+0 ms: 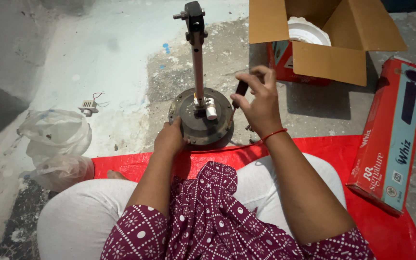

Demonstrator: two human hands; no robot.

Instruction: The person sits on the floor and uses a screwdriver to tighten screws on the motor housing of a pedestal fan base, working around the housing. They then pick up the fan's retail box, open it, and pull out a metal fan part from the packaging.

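Observation:
A round dark metal motor body with an upright rod stands on the floor in front of my knees. A small white cylinder sits on its top next to the rod. My left hand grips the disc's near left rim. My right hand holds a dark-handled screwdriver, its tip angled down at the disc's right edge.
An open cardboard box with a white round part stands at the back right. A long red and blue carton lies right, on a red mat. Clear plastic bags and a small white wired part lie left.

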